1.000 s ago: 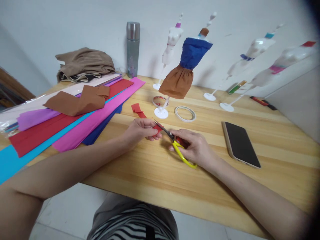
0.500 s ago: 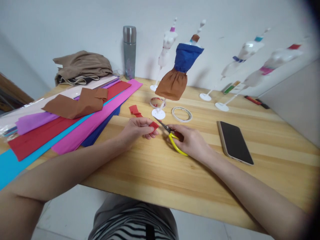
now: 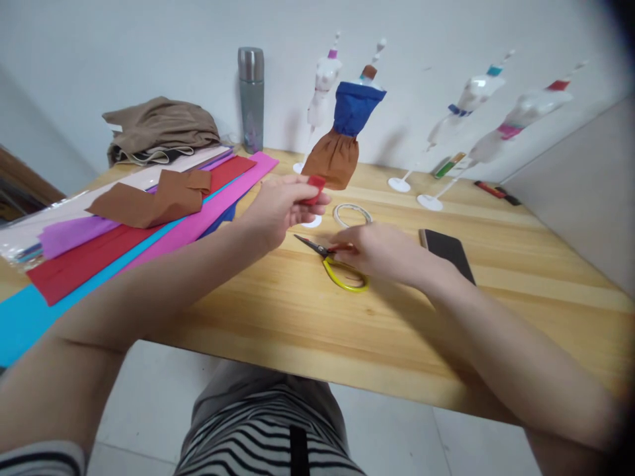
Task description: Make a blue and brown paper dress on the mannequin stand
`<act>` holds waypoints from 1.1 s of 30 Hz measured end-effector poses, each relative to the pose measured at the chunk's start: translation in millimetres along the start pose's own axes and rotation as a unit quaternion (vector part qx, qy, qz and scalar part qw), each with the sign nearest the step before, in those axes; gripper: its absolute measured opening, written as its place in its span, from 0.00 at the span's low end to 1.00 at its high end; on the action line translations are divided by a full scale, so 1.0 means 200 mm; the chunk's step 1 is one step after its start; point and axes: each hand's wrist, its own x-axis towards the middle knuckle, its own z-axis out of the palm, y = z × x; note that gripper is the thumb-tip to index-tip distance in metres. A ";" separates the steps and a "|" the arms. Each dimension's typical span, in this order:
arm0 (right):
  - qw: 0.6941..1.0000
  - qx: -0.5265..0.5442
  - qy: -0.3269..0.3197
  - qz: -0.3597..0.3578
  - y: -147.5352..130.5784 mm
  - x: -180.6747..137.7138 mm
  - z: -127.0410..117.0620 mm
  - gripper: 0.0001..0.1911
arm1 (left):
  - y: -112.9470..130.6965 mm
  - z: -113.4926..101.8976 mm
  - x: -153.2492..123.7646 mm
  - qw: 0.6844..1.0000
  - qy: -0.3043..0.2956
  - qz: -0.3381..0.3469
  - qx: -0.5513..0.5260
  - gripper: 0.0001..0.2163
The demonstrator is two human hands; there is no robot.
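Note:
My left hand (image 3: 280,208) pinches a small red piece of fabric (image 3: 316,190) between thumb and fingers, raised in front of a dressed mini mannequin (image 3: 358,109). The mannequin wears a blue top and a brown gathered skirt, and my hand partly covers its white base. Yellow-handled scissors (image 3: 346,276) lie on the table with blades pointing left. Just above their handles is my right hand (image 3: 380,251), its fingers bent and apart, no longer through the near loop. The far handle is hidden behind my fingers.
Fabric strips (image 3: 163,238) and a brown fabric piece (image 3: 153,201) cover the left side. A flask (image 3: 252,106) and a folded brown cloth (image 3: 161,129) stand behind. A tape roll (image 3: 353,215) and a phone (image 3: 449,251) lie right of centre. Several other mannequins (image 3: 530,112) stand along the wall.
My left hand has risen from the table towards the skirt with the red fabric. My right hand has lifted off the scissors, which stay on the table. The view has shifted slightly.

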 end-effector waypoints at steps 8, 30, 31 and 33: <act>0.999 0.038 0.018 0.025 -0.03 0.29 0.14 0.06 | 0.13 0.23 -0.02 0.993 -0.092 0.048 0.056 0.03; 0.997 -0.038 0.027 0.065 0.08 0.30 0.17 0.16 | 0.18 0.06 0.05 0.992 -0.095 0.071 0.031 0.04; 0.996 -0.041 0.035 0.070 0.08 0.30 0.17 0.15 | 0.19 0.06 0.05 0.993 -0.086 0.077 0.034 0.04; 0.996 -0.040 0.046 0.072 0.10 0.30 0.17 0.12 | 0.22 0.06 0.05 0.993 -0.067 0.084 0.043 0.05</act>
